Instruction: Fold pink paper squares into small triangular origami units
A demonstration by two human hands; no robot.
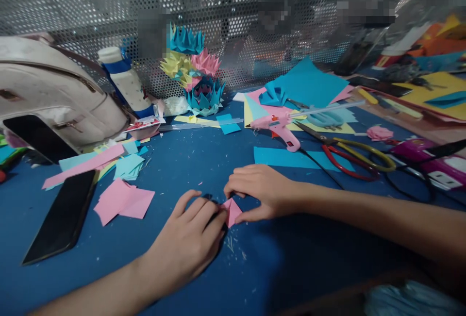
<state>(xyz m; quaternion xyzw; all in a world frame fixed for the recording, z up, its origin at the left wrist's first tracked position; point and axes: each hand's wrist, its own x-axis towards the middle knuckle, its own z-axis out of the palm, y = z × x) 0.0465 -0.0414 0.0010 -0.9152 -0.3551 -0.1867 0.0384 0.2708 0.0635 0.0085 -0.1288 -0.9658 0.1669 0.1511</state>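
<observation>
Small pink folded-paper piece [233, 212]: flat on the blue tabletop [182, 168], between both hands, nearer the near edge than the far edge; crease visible, one corner toward the far edge.
Left hand [198, 231]: palm down, fingers bent, some fingertips over the paper's left side; tips partly hidden, can't tell if gripping or pressing.
Right hand [262, 192]: thumb tip on the paper's right corner, other fingers bent at its far side; pinch or light press, can't tell.
Loose pink paper squares [136, 203]: overlapping, left of the left hand.
Flat black phone [63, 216]: left of those squares; second dark phone [38, 137] leans on the white backpack [54, 80].
Pink glue gun [271, 124]: on its side beyond the right hand, clear stick out the back.
Long blue paper strip [286, 157]: between glue gun and right hand.
Red-and-yellow-handled scissors [328, 141]: right of the glue gun, blades apart.
Spiky blue paper flower [204, 100]: near the far edge, by the perforated metal panel [233, 58].
</observation>
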